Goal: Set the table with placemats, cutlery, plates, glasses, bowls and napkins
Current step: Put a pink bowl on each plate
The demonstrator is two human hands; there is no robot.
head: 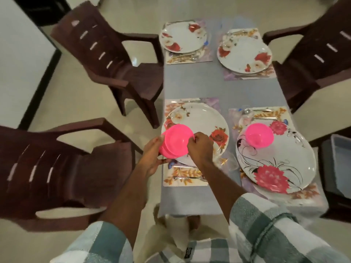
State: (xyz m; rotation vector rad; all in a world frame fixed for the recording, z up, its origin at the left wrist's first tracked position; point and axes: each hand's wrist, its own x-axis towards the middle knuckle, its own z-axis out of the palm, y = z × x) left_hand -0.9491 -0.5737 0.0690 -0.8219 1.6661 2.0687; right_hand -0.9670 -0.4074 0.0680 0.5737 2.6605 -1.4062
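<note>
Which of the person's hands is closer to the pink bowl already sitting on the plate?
The right hand. It pinches the stack of pink bowls on the side facing the pink bowl on the plate. The left hand holds the stack's far side.

Home dining area. Narrow table (224, 88) under a grey cloth, laid for four: floral placemats (190, 57), white flowered dinner plates (183, 36), cutlery beside them, a pink plastic bowl (259, 136) standing on the near right plate (275, 162). Dark brown moulded plastic armchairs (114, 59) along both long sides. Pale tiled floor (72, 103), white wall with dark skirting at left. Mismatched household tableware, domestic furniture; nothing commercial in view.
</note>
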